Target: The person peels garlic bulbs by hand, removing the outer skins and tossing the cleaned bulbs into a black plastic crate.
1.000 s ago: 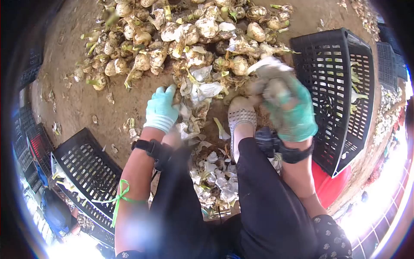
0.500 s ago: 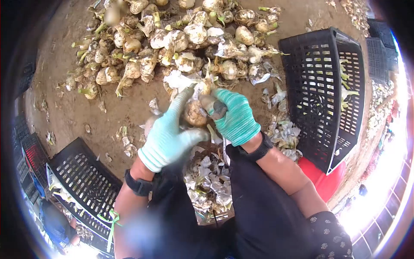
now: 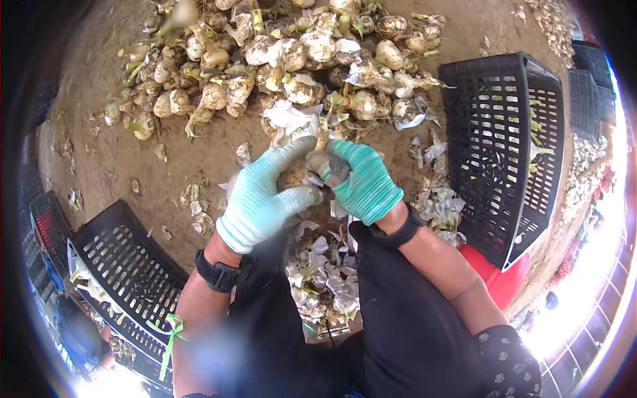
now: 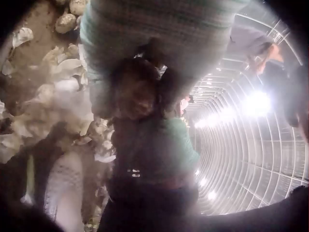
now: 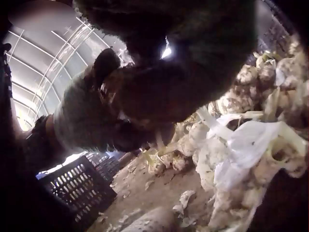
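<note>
Both gloved hands meet over the dirt floor on one muddy bulb [image 3: 297, 178]. My left hand [image 3: 279, 180], in a pale green glove, cups it from the left with the thumb underneath. My right hand [image 3: 350, 174], in a teal glove, grips it from the right, its dirty thumb on top. In the left wrist view the bulb [image 4: 137, 94] sits against the glove palm, with the teal glove [image 4: 166, 147] behind it. The right wrist view is dark; the left hand [image 5: 82, 121] shows beyond the bulb [image 5: 159, 92].
A big pile of unpeeled bulbs [image 3: 285, 60] lies just ahead. One black crate [image 3: 511, 146] stands on the right and another [image 3: 126, 259] at the lower left. Loose peels [image 3: 325, 272] lie between my legs and more [image 3: 438, 199] by the right crate.
A second ago my right hand was out to the right, blurred, and my left was reaching into the pile. They have since come together on one bulb.
</note>
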Available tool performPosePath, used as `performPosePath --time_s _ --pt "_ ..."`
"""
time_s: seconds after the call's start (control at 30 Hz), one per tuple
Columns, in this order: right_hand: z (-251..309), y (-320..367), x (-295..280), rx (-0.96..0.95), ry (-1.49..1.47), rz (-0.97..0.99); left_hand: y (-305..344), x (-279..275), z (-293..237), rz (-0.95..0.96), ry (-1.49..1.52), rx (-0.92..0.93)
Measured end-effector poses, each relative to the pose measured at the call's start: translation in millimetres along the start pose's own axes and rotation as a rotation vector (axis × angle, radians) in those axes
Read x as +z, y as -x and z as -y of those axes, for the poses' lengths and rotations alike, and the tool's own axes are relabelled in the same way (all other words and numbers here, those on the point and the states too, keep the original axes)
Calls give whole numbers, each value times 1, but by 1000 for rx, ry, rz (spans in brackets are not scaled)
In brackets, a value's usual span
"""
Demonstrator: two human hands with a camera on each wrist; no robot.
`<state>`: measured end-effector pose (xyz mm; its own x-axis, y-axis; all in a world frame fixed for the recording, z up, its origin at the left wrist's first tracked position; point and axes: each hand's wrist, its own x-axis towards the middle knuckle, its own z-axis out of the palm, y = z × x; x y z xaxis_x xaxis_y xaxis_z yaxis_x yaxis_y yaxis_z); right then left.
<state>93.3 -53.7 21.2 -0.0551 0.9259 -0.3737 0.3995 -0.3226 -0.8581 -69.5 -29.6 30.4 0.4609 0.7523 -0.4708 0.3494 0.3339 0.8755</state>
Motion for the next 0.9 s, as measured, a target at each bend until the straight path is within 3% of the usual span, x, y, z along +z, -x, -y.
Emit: performPosePath --time_s 0.03,0.1,0.17,0.23,0.33,0.4,0.43,0.6,0.73,0.9 --pt "-6 0 2 0 0 0 0 0 0 13 35 -33" --pt "-15 0 5 -290 56 -112 1 -3 1 28 184 -70" --pt "-14 -2 7 -263 -29 -100 1 -4 2 44 336 -106" --pt "-14 -1 6 -237 -114 -87 -1 -6 1 47 154 12" --pt "-9 1 1 -114 -105 -88 -2 -2 1 42 105 12" --pt "11 2 -5 107 -64 38 -2 -2 2 73 172 -17" --pt "7 2 -4 109 -65 37 -2 -3 2 102 238 -47" --pt "-9 0 -1 -228 27 -52 0 -4 0 96 409 -102" --pt "-1 1 -4 -273 -75 -65 3 -4 0 118 767 -139" --pt "-7 3 -9 -155 -96 63 2 -8 13 151 836 -153"
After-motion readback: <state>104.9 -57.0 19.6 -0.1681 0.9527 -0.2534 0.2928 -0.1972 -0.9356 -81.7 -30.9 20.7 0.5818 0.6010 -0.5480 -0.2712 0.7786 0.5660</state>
